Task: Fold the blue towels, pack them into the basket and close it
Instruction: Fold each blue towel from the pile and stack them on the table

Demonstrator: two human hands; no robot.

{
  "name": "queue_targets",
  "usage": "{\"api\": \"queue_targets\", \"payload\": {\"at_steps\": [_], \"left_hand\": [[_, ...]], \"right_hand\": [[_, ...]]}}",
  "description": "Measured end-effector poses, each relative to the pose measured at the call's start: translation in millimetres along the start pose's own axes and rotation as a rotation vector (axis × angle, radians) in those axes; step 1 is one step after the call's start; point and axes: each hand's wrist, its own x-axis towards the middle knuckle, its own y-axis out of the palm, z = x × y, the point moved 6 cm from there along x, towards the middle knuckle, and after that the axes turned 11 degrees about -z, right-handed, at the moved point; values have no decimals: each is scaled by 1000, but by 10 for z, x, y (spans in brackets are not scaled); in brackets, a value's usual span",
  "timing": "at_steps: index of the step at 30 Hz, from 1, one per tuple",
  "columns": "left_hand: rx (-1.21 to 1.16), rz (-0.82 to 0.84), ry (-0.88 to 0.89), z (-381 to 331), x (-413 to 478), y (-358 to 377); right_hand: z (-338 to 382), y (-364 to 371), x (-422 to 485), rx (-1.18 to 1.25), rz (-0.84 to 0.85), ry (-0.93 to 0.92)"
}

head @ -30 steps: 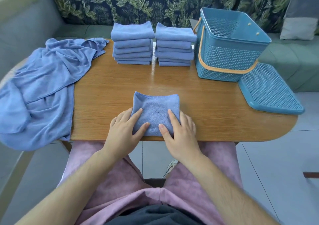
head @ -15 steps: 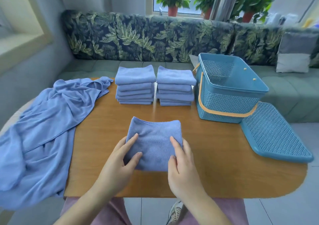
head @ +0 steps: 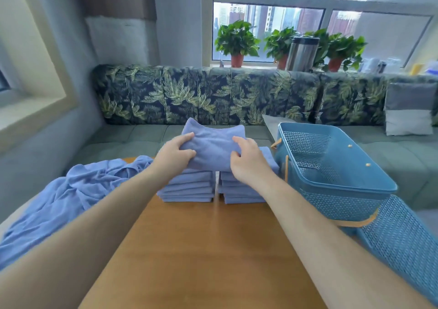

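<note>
Right now your left hand (head: pixel 174 156) and right hand (head: pixel 248 159) each pinch the folded towel (head: pixel 213 145), thumbs underneath, holding it over the left stack (head: pixel 189 188) and right stack (head: pixel 239 194) on the table (head: pixel 201 249), beside the open basket (head: pixel 331 199).

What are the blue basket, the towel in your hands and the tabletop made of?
Basket: looks like moulded plastic, matte, its walls pierced in a regular lattice. Towel: soft, fuzzy cloth, perhaps microfibre; it bends limply where gripped. Tabletop: wood or a wood-look laminate, with grain streaks and a smooth sheen.
</note>
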Motion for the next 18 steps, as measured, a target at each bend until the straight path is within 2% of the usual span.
{"api": "queue_targets", "payload": {"at_steps": [7, 9, 12, 14, 16, 18], "left_hand": [[127, -58, -81, 555, 713, -140], [203, -26, -113, 754, 793, -88], [471, 70, -149, 1028, 785, 25], [648, 36, -152, 1057, 829, 16], [750, -89, -15, 877, 942, -19], [727, -120, 182, 719, 1055, 53]], "right_hand": [[153, 659, 621, 48, 89, 91], [122, 868, 663, -37, 104, 64], [55, 1094, 664, -216, 168, 18], [94, 1111, 719, -377, 172, -55], [255, 1090, 848, -491, 70, -209], [357, 1189, 970, -496, 29, -325]]}}
